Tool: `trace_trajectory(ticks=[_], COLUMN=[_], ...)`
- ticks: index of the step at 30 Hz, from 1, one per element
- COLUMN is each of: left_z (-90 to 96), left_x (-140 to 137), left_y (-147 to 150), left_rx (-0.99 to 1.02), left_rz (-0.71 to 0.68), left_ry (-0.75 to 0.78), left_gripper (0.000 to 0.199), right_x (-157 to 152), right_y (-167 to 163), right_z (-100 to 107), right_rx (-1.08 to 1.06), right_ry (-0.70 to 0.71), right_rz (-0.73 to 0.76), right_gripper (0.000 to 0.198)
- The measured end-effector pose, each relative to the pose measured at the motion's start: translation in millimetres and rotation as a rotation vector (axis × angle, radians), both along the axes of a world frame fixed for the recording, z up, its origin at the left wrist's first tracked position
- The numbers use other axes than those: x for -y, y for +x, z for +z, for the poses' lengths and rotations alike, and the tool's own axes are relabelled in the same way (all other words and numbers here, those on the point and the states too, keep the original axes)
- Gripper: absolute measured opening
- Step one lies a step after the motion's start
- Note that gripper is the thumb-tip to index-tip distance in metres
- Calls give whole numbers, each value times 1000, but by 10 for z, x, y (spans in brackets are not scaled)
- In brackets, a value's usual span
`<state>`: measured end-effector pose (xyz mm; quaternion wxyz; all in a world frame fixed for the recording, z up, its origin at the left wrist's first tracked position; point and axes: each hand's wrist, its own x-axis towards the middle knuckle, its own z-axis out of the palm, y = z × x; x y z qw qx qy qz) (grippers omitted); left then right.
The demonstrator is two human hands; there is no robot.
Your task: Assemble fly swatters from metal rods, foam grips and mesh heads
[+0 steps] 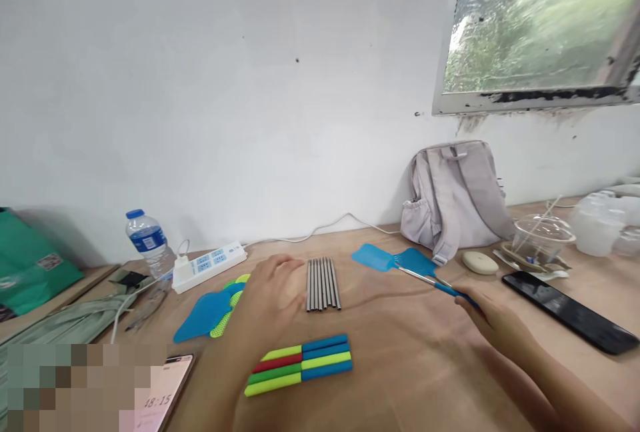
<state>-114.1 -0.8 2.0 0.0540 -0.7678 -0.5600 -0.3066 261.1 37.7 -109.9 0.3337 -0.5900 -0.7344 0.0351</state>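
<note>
My right hand point(487, 319) is wrapped round the blue handle of a fly swatter point(417, 275), whose thin metal rod points left and away. Two flat blue swatter heads point(373, 257) lie at the rod's far end; which one it joins is hard to make out. My left hand point(275, 285) hovers or rests just left of a row of several metal tubes point(324, 285), fingers apart and seemingly holding nothing. Nearer me lie several coloured handle sleeves point(325, 357) in blue, yellow, red and green. Behind my left forearm, blue and yellow-green swatter heads point(203, 317) are partly hidden.
Along the wall stand a water bottle point(150, 239), a white power strip point(210, 265) and a grey backpack point(450, 199). On the right are a black phone point(570, 312), a beige oval case point(480, 263) and a plastic cup point(543, 235). Another phone point(173, 385) lies front left.
</note>
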Motion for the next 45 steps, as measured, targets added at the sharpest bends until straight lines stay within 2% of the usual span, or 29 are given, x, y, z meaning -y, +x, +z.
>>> trace_trajectory(ticks=[2,5,7,9,12,15,19,21,26,31,35,39,40,45], left_z=[-181,-413,-462,-416,-268,-166,-130,-112,-19,73,129,138,126,34], left_x=[-38,-42,-19,8,41,57,51,56,183,337,369,416,436,534], left_y=[206,515,629,646,578,521,448,377,194,67,-251,-705,-789,-949], left_rx=[-248,-508,-563,-601,-690,-752,-819,-815,-767,-659,-645,-679,-683,-621], left_rz=[-80,-189,-146,-69,-17,-9,-11,-21,-186,-311,-303,-263,-249,-239], left_ry=[127,279,308,265,155,132,149,148,247,186,120,165,168,106], left_gripper=[40,45,45,41,33,23,15,11,22,25,26,35,35,33], right_x=[20,92,132,150,162,195,240,232,160,112,-46,-269,-306,-377], right_y=[-132,-398,-574,-726,-925,-1132,-1376,-1426,-1322,-1220,-991,-556,-466,-232], right_z=[35,235,429,621,836,948,951,907,830,843,760,592,551,440], right_rx=[-13,13,74,198,407,527,529,529,537,528,548,572,585,643], right_ry=[-43,-49,-36,-11,46,72,137,171,354,491,525,550,535,511], right_rz=[125,352,440,493,498,438,393,343,357,450,419,284,288,324], right_gripper=[29,29,28,26,24,27,15,16,17,15,20,25,25,22])
